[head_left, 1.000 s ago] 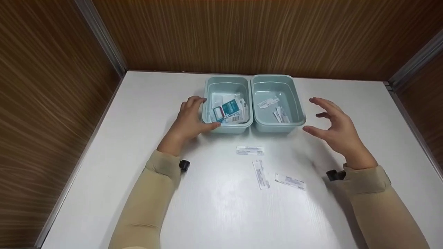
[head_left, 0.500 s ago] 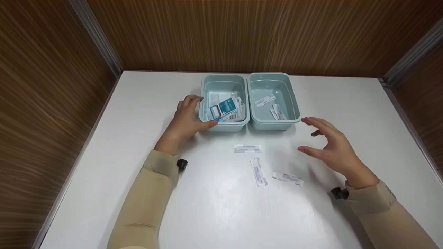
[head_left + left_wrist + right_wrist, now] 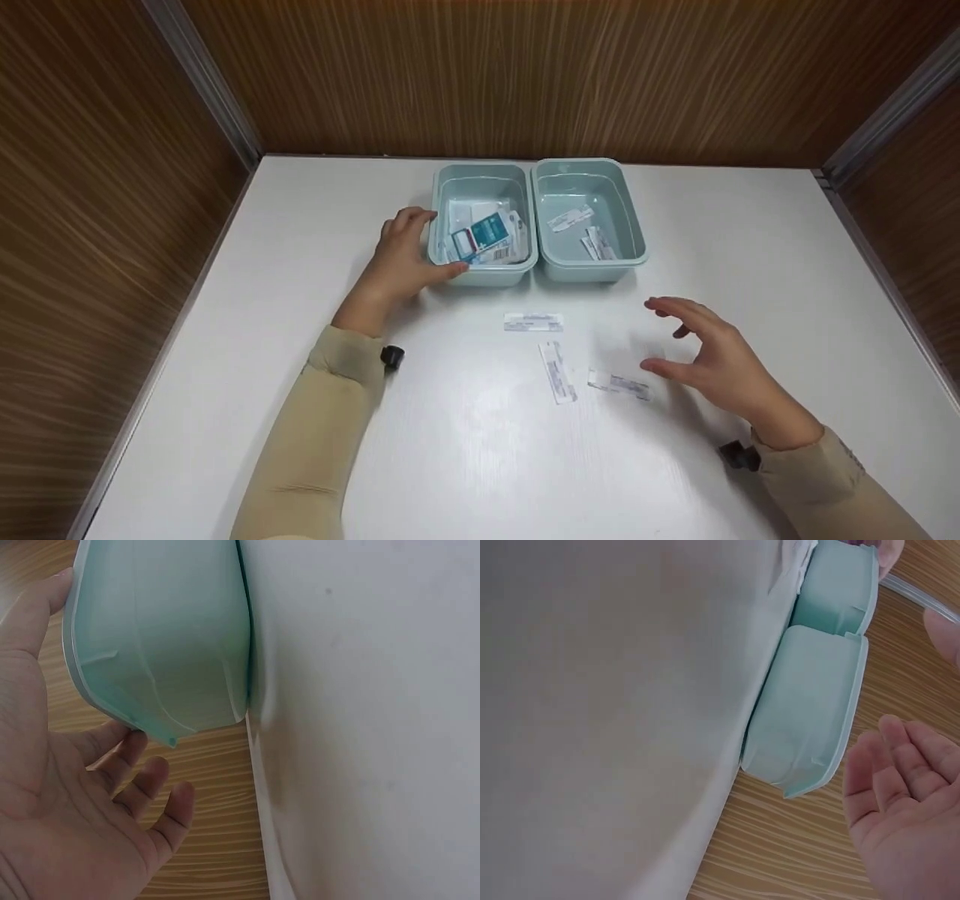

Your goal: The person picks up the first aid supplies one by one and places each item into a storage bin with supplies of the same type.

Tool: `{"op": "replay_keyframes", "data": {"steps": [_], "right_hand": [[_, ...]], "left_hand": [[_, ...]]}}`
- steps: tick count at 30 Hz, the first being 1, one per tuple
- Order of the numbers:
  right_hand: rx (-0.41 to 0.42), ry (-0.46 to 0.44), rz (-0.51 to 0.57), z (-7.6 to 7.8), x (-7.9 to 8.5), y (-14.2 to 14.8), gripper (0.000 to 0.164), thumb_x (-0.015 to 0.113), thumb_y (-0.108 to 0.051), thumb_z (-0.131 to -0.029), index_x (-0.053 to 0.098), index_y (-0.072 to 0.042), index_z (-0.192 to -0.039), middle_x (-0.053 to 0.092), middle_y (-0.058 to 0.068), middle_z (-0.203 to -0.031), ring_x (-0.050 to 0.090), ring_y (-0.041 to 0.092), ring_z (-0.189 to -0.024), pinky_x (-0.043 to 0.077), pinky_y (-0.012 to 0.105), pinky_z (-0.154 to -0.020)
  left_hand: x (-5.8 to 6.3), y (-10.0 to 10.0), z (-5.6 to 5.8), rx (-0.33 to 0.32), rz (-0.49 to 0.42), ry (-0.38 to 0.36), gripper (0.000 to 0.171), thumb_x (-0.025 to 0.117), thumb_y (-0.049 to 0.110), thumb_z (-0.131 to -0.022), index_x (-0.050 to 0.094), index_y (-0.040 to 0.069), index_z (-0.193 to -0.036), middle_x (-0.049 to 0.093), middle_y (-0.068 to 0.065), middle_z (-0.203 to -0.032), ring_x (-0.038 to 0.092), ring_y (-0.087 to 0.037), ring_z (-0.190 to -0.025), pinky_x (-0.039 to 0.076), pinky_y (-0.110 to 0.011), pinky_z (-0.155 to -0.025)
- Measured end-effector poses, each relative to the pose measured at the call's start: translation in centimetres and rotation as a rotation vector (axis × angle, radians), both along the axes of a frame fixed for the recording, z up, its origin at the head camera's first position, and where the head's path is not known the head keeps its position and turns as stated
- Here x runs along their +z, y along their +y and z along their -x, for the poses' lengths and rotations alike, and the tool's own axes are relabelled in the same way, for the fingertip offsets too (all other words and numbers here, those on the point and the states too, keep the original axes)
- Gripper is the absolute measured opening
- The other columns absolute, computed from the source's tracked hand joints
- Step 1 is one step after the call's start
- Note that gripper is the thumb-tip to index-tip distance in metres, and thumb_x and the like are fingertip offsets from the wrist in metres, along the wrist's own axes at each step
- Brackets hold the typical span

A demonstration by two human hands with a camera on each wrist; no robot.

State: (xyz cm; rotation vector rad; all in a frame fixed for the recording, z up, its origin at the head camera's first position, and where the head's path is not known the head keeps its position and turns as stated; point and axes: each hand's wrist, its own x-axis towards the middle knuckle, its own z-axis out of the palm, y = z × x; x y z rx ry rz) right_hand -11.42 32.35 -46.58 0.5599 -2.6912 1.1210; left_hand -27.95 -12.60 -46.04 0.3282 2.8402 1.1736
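My left hand (image 3: 399, 259) holds the corner of the left pale green bin (image 3: 487, 277), its thumb on the front rim and a fingertip on the left side. The left wrist view shows thumb and index finger at the rim, the other fingers loosely bent. Inside lie teal-and-white printed packs (image 3: 491, 231). My right hand (image 3: 724, 367) hovers over the table, fingers apart from the thumb and holding nothing. Nearest to it is a white printed strip packet (image 3: 619, 384). Two similar packets lie beside it, one upright in view (image 3: 557, 373) and one crosswise (image 3: 533, 322).
The right pale green bin (image 3: 592, 271) stands beside the left one and has several white strip packets (image 3: 570, 218) in it. Both stand near the back of the white table (image 3: 465, 450). Wood-grain panels (image 3: 525, 82) enclose the back and sides.
My right hand has moved from beside the right bin toward the front, closer to the loose packets. My left hand keeps its place on the left bin. The whole view has shifted slightly.
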Motion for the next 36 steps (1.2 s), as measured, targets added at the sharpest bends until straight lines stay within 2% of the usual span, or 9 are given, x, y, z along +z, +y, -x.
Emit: {"op": "replay_keyframes", "data": {"steps": [5, 9, 13, 18, 25, 29, 36], "right_hand": [[0.005, -0.014, -0.038, -0.7, -0.2, 0.2, 0.083, 0.101, 0.0, -0.079, 0.066, -0.009, -0.154, 0.072, 0.012, -0.148, 0.057, -0.01, -0.127, 0.047, 0.009, -0.096], [0.025, -0.056, -0.093, -1.0, -0.3, 0.2, 0.081, 0.102, -0.002, -0.079, 0.067, -0.008, -0.152, 0.074, 0.011, -0.147, 0.064, 0.009, -0.127, 0.05, 0.013, -0.096], [0.047, -0.142, -0.146, -1.2, -0.3, 0.1, 0.076, 0.103, -0.011, -0.081, 0.069, -0.008, -0.149, 0.074, 0.007, -0.146, 0.066, 0.026, -0.119, 0.056, 0.026, -0.097], [0.067, -0.272, -0.227, -1.3, -0.1, 0.0, 0.073, 0.104, -0.022, -0.082, 0.07, -0.01, -0.146, 0.073, 0.006, -0.147, 0.068, 0.03, -0.123, 0.061, 0.042, -0.099], [0.1, -0.345, -0.35, -0.8, -0.4, -0.2, 0.073, 0.103, -0.02, -0.081, 0.07, -0.003, -0.144, 0.074, 0.013, -0.142, 0.068, 0.033, -0.128, 0.058, 0.056, -0.11], [0.087, -0.354, -0.37, -0.7, -0.4, -0.4, 0.065, 0.102, -0.016, -0.082, 0.073, -0.004, -0.139, 0.076, 0.012, -0.136, 0.068, 0.03, -0.124, 0.058, 0.055, -0.109], [0.067, -0.384, -0.324, -0.7, -0.5, -0.6, 0.045, 0.097, -0.011, -0.086, 0.08, -0.009, -0.127, 0.08, 0.002, -0.121, 0.068, 0.02, -0.111, 0.059, 0.034, -0.094]], "left_hand": [[0.0, 0.0, 0.0, 0.001, -0.001, 0.0, 0.107, 0.097, 0.058, -0.085, 0.046, 0.018, -0.17, 0.035, -0.005, -0.179, 0.033, -0.029, -0.163, 0.037, -0.054, -0.14], [-0.1, -0.1, 0.0, -0.01, 0.002, 0.006, 0.107, 0.096, 0.057, -0.086, 0.045, 0.016, -0.17, 0.035, -0.006, -0.178, 0.033, -0.03, -0.163, 0.036, -0.055, -0.14], [-0.2, -0.1, 0.0, -0.017, 0.002, 0.014, 0.106, 0.096, 0.057, -0.086, 0.046, 0.016, -0.169, 0.036, -0.007, -0.177, 0.033, -0.031, -0.162, 0.037, -0.054, -0.139], [-0.2, -0.1, 0.1, -0.018, -0.006, 0.012, 0.105, 0.095, 0.058, -0.086, 0.046, 0.016, -0.169, 0.037, -0.007, -0.176, 0.033, -0.031, -0.16, 0.037, -0.053, -0.139], [-0.2, 0.0, 0.0, -0.004, -0.015, -0.009, 0.107, 0.096, 0.058, -0.085, 0.045, 0.017, -0.17, 0.035, -0.005, -0.178, 0.033, -0.029, -0.161, 0.036, -0.053, -0.139], [-0.1, 0.0, -0.1, 0.005, -0.022, -0.016, 0.108, 0.097, 0.059, -0.084, 0.045, 0.019, -0.17, 0.035, -0.004, -0.179, 0.033, -0.028, -0.161, 0.037, -0.053, -0.139], [-0.1, -0.1, -0.1, 0.005, -0.021, -0.013, 0.108, 0.096, 0.06, -0.084, 0.045, 0.019, -0.17, 0.035, -0.003, -0.178, 0.034, -0.028, -0.161, 0.038, -0.053, -0.139]]}}
